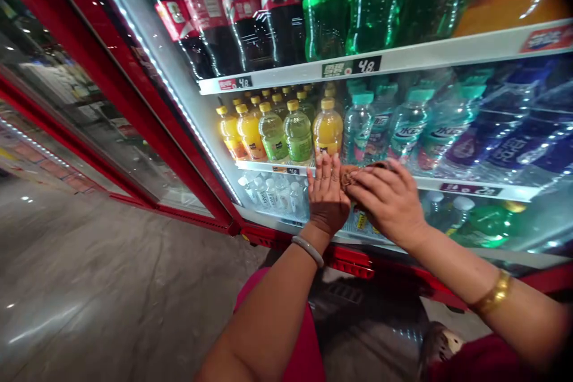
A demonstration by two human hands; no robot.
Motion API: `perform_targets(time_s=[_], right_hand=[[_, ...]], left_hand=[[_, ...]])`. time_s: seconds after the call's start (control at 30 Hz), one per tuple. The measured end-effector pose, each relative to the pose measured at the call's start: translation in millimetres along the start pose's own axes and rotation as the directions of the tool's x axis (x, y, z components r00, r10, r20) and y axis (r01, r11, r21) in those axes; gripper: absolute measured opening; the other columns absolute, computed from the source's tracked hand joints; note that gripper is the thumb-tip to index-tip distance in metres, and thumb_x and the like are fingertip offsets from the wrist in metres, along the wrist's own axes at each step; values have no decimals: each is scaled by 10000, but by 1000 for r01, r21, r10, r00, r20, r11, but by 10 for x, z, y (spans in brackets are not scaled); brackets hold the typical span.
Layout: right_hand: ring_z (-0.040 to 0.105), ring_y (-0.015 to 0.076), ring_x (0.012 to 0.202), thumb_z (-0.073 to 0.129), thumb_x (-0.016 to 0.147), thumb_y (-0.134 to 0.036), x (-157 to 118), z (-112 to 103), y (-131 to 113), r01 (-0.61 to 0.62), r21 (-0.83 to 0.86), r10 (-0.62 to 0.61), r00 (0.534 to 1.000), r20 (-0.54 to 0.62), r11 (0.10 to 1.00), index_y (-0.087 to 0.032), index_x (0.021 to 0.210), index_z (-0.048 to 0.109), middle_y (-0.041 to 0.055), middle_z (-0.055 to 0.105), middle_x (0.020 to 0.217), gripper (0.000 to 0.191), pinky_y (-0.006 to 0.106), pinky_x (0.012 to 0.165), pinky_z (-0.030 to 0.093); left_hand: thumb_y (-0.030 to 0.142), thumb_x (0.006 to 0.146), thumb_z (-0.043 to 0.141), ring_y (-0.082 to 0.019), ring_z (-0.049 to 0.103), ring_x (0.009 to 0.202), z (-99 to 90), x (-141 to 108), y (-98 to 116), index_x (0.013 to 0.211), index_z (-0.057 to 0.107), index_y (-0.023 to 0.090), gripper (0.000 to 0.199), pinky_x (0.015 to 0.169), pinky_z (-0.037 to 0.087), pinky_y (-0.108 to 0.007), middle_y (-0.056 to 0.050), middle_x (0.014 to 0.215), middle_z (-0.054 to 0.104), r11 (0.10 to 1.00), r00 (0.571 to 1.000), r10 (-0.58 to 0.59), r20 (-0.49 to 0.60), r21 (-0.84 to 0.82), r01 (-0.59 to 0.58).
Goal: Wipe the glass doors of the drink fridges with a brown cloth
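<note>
The left hand [329, 200] lies flat with its fingers stretched upward against the glass front of a red-framed cooler [264, 237], while just to its right the right hand [389, 200] curls its fingers over a crumpled brown cloth [348, 176], pressed against the glass between the two hands. Beyond the glass, yellow-capped bottles [298, 131] stand to the left and teal-capped bottles [409, 122] to the right, with large dark bottles [237, 18] on the shelf above; grey floor [111, 286] spreads at near left.
</note>
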State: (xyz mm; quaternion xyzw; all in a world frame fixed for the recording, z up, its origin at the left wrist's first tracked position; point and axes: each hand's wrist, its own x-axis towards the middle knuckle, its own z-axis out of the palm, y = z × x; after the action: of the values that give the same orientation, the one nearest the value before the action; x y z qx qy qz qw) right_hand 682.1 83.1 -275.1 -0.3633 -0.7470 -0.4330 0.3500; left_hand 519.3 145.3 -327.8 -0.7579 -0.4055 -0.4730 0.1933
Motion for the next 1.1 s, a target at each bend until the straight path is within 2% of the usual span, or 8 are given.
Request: perform_targets(time_s=[0.13,0.3,0.53,0.67,0.77,0.87,1.0,1.1], right_hand=[[633,177,1189,660,932,-170,-211,-130,146,66,-3,-65,995,80,998,-276,1188,669,-43,738,1261,277,486,1277,316],[626,217,1190,748,881,-238,-345,-345,373,-121,-10,121,993,14,993,-271,1183,680,9,735,1270,312,536,1279,293],[632,176,1169,665,923,-169,-660,-432,506,-5,60,-2,992,126,998,-252,1140,698,-10,746,1239,235,495,1292,277],[621,203,1198,685,906,-190,-759,-693,761,-141,-35,144,986,90,989,-275,1179,677,11,734,1260,286,543,1295,254],[604,222,1232,688,891,-202,-838,-754,818,-244,-31,246,968,57,969,-307,1210,664,18,712,1294,337,544,1264,319],[598,214,1224,692,885,-201,-936,-740,790,-199,-2,198,975,99,980,-296,1184,669,14,710,1289,314,498,1230,378],[612,202,1203,686,890,-172,-980,-855,911,-139,-46,144,981,126,989,-299,1165,667,-2,722,1266,303,510,1259,325],[605,255,1229,718,879,-214,-1008,-961,1067,-244,-84,249,967,47,966,-282,1157,666,42,706,1285,291,587,1250,311]], left_hand=[[232,920,479,-343,77,1614,139,-78,92,1662,98,110,844,1304,215,-584,-168,1732,62,998,998,58,7,31,-58],[253,935,468,-309,215,1600,201,-147,366,1656,143,99,805,1308,229,-541,-181,1703,225,979,970,204,135,-6,-205],[301,982,459,-345,88,1613,339,-112,663,1650,14,39,844,1294,228,-575,-236,1703,115,977,977,212,35,-19,-212],[232,971,433,-313,92,1618,351,-30,949,1664,30,103,812,1318,165,-549,-172,1720,104,949,953,304,21,-91,-301],[239,968,415,-309,108,1617,406,2,1165,1664,28,103,808,1320,164,-545,-164,1721,132,950,957,289,35,-130,-282],[257,948,430,-311,105,1616,468,-2,1320,1654,19,48,843,1318,193,-524,-194,1715,150,967,971,229,63,-129,-219],[211,902,481,-309,120,1613,456,31,1432,1661,24,80,896,1322,191,-525,-175,1713,176,980,979,179,99,-101,-169],[173,892,495,-315,121,1612,416,85,1466,1668,23,125,909,1323,154,-560,-157,1720,135,983,983,160,94,-102,-151]])
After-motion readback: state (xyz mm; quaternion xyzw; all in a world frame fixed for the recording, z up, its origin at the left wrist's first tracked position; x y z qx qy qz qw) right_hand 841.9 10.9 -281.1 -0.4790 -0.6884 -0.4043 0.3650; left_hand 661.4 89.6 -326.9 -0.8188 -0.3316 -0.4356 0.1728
